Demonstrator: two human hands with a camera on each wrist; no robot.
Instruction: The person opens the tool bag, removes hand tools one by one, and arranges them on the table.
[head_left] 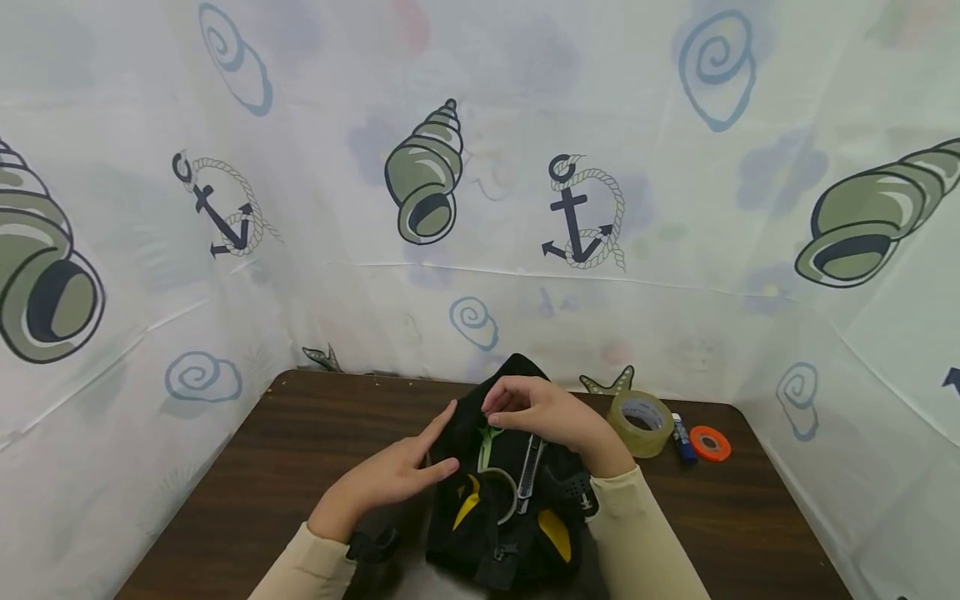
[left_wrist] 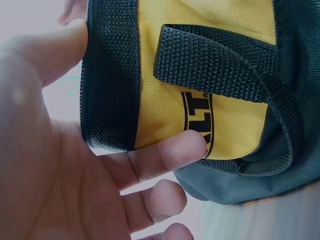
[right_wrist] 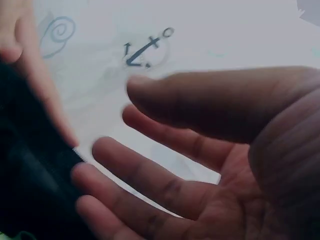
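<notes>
A black and yellow tool bag (head_left: 468, 546) stands on the table in the head view. Its yellow side panel (left_wrist: 230, 130), with a black webbing loop (left_wrist: 210, 62), fills much of the left wrist view. Against the bag's left side rests my left hand (head_left: 386, 479), thumb at the rim and extended fingers along the outside. My right hand (head_left: 551, 414) hovers above the bag with loosely bent fingers and nothing between them, as the right wrist view also shows. A green item (head_left: 485, 450), a pale ring (head_left: 513, 492) and a silvery strip (head_left: 529, 471) show at the bag.
Right of the bag, a roll of clear tape (head_left: 651, 425), a blue glue stick (head_left: 684, 442) and an orange tape roll (head_left: 709, 443) sit on the brown table (head_left: 300, 450). A white patterned curtain (head_left: 322, 208) surrounds the table's back and sides.
</notes>
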